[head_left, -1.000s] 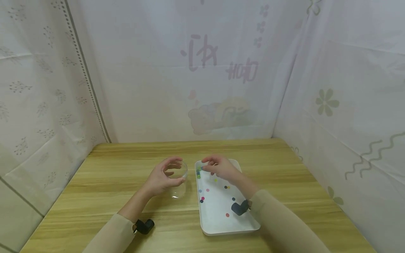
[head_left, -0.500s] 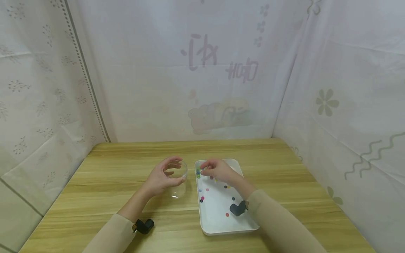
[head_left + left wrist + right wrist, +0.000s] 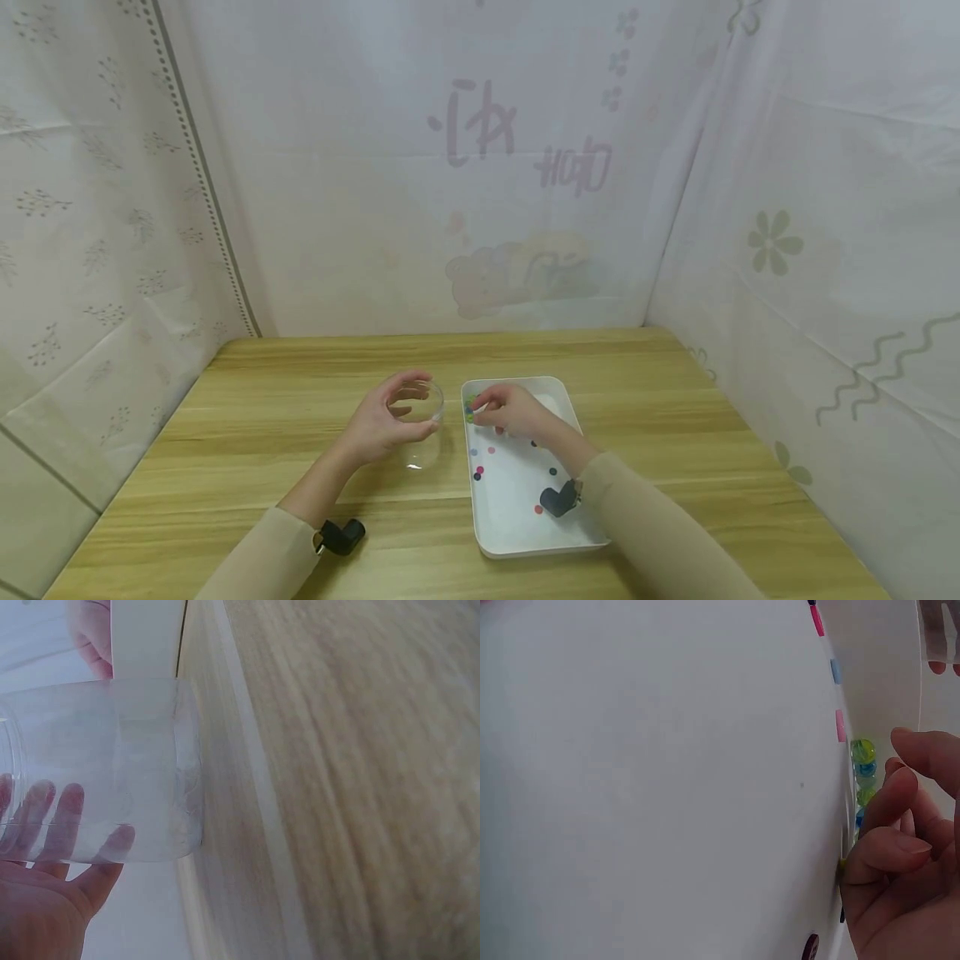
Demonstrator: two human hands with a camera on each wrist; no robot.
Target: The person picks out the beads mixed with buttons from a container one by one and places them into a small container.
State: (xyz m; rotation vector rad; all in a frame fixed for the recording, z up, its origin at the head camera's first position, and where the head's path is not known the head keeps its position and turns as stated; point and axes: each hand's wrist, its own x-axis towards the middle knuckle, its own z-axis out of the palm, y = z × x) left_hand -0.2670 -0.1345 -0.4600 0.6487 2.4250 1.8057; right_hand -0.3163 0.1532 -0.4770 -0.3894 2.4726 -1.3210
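Observation:
My left hand [image 3: 381, 427] grips a clear plastic jar [image 3: 150, 742], fingers round one side and thumb at the other. The jar stands upright on the wooden table, left of a white tray [image 3: 517, 529]. Over the tray's far left corner is my right hand [image 3: 517, 412], its thumb and index finger a little apart and the other fingers curled in. Clear green and blue glass beads [image 3: 864, 751] lie along the tray's edge by those fingertips, partly hidden behind them. Nothing shows between the fingers.
Small coloured discs, one a dark button with holes [image 3: 810, 947], are scattered on the tray, among them a pink disc [image 3: 491, 450] and a red disc [image 3: 538, 509]. Patterned white cloth [image 3: 360, 208] hangs behind and at both sides of the wooden table [image 3: 285, 400].
My right hand has lowered and come slightly nearer over the tray corner, its fingertips now at the beads. The left hand and jar have stayed in place.

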